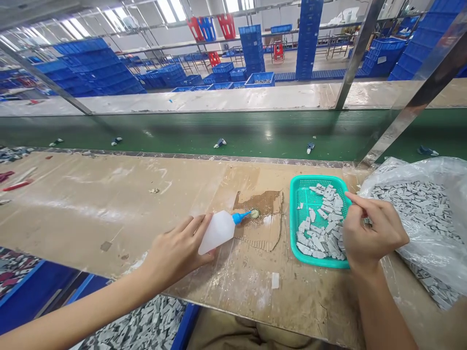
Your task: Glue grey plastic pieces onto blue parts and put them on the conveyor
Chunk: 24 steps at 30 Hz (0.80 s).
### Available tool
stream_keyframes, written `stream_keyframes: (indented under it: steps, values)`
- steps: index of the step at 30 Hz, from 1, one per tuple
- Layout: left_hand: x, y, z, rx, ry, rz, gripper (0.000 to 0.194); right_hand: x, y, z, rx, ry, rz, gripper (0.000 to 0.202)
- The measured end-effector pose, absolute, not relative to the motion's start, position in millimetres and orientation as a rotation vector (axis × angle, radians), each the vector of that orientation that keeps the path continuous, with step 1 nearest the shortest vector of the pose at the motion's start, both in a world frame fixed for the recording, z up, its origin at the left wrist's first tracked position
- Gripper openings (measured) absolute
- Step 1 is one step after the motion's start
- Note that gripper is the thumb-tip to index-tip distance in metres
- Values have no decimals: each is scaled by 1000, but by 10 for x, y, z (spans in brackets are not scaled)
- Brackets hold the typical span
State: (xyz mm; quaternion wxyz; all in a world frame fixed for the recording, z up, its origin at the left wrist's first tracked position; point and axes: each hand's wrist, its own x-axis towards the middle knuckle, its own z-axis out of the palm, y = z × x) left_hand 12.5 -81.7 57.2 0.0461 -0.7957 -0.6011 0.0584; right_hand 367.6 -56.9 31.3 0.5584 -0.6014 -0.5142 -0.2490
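Note:
My left hand (182, 243) is wrapped round a translucent white squeeze bottle (218, 233), which lies tilted on its side. Its blue nozzle (241, 217) points right, with the tip at a small round pale cap-like thing (254, 213) on a torn piece of cardboard (268, 238). Over the right edge of a green plastic basket (294, 218) is my right hand (375, 231), index finger bent forward and the others curled in. Whatever those fingers hold, if anything, is hidden. Flat light-grey plastic pieces (323, 233) lie loose in the basket.
A clear plastic bag (452, 180) of similar grey pieces stands at the right. Beyond the worktable (175, 189) runs a green conveyor belt (175, 133) carrying several small parts. Metal posts (359, 53) rise behind it. Blue crates (188, 321) of pieces stand below the table's front edge.

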Motion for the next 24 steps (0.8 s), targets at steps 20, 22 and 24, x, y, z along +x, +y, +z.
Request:
stream_keyframes:
  steps: [20,22,24]
  values:
    - [321,-784,892,-2401,-1656,371,61,3694,-554,309,-1353,-1252,-595,30]
    - [350,-742,976,-2423,-1772,368,65,3692,-558,304,-1366,-1253,-583,30]
    - [373,-674,1080,-2458,-1901,288,69,3685,-562,304,-1379,-1251,-574,30]
